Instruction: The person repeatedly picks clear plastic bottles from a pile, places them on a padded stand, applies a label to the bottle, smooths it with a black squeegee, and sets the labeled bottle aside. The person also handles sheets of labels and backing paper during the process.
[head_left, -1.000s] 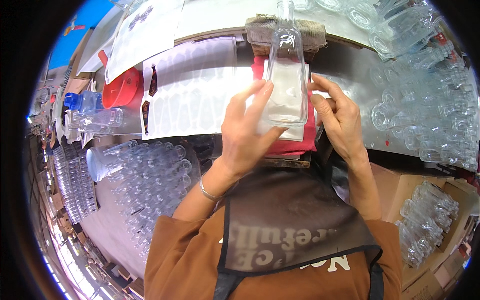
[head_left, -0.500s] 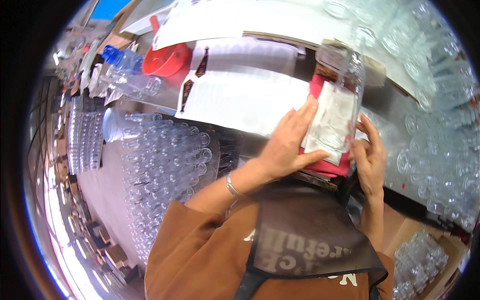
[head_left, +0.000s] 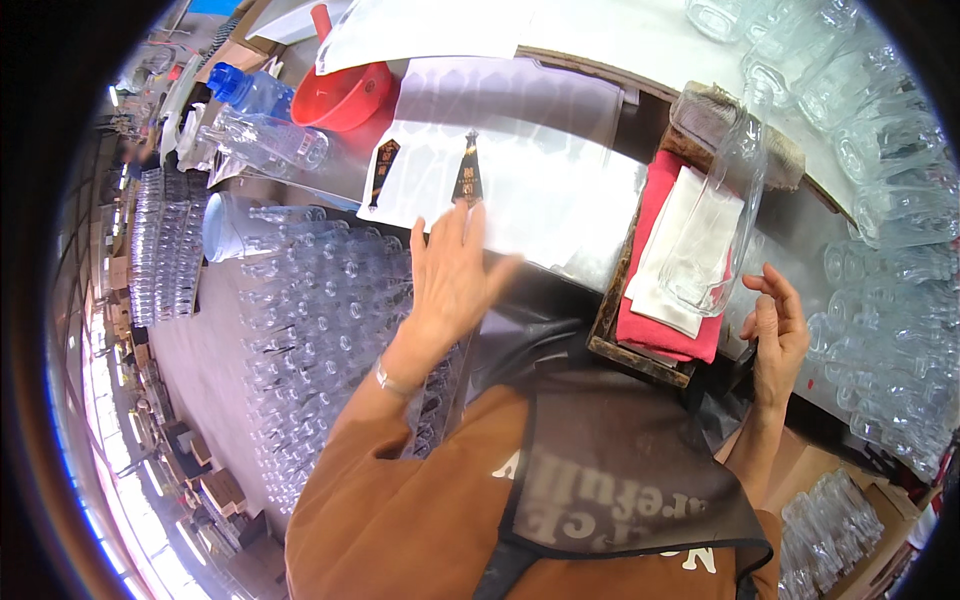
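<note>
My left hand [head_left: 450, 275] reaches over a white sheet [head_left: 560, 215], fingers spread, with fingertips at the lower end of a black label with gold marks [head_left: 467, 172]. A second black label [head_left: 384, 172] lies to its left near the sheet's edge. A clear glass bottle [head_left: 705, 255] rests on a folded white cloth [head_left: 660, 275], which lies over a red cloth [head_left: 650, 335] in a shallow wooden frame [head_left: 605, 325]. Just right of the bottle, my right hand [head_left: 775, 330] hovers with loosely curled fingers apart, holding nothing.
Many clear glass bottles [head_left: 880, 280] crowd the right side, and more bottles [head_left: 330, 330] stand on the left. A red bowl [head_left: 342, 100] and a blue-capped plastic bottle [head_left: 250, 92] sit at the far left. A brown block [head_left: 705, 125] adjoins the frame.
My left hand has left the white cloth and moved left to a black label. The labels, earlier one above the other, now lie side by side. My right hand has drawn off the bottle.
</note>
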